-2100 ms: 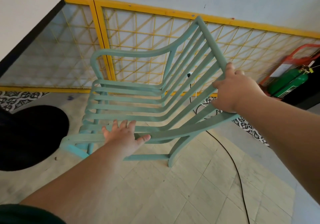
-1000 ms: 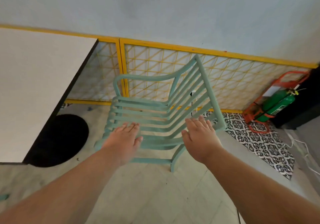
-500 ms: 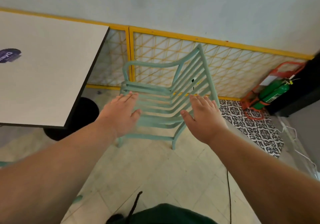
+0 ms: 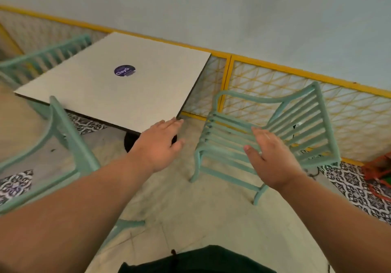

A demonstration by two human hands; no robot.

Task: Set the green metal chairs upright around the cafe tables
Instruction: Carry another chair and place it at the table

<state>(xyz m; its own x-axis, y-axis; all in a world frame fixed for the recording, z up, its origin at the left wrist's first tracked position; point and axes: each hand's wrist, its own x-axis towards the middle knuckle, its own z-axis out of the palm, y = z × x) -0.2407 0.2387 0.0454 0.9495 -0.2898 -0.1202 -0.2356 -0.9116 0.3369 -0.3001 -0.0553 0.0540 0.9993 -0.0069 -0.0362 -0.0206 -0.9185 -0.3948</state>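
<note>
- The hands have let go of the chair [image 4: 227,146] they held a moment ago and have pulled back from it. The view has turned to the left, so more of the desk [image 4: 101,95] shows now.
- That chair now stands on its legs on the floor. It is just beside the right corner of the desk, near the yellow fence [image 4: 275,82], and its seat faces the desk.
- The left hand [image 4: 157,146] is spread flat with straight fingers and holds nothing. It hangs in front of the near corner of the desk. I cannot tell if it touches the desk.
- The right hand [image 4: 273,158] is spread too and holds nothing. It is in front of the chair seat and looks apart from it.
- A second chair [image 4: 69,137] is close by the left arm, at the near side of the desk. It looks tipped, but it is blurry, so I cannot be sure.
- A third chair [image 4: 42,59] is at the far side of the desk.
- I think the second chair is next to fix.
- What could go wrong: the left arm is very near the second chair, so a fast swing could bump it and knock it down.
- Metal legs may slide on the smooth floor, so a chair could slip while being lifted.
- A chair swung wide could hit the desk edge.
</note>
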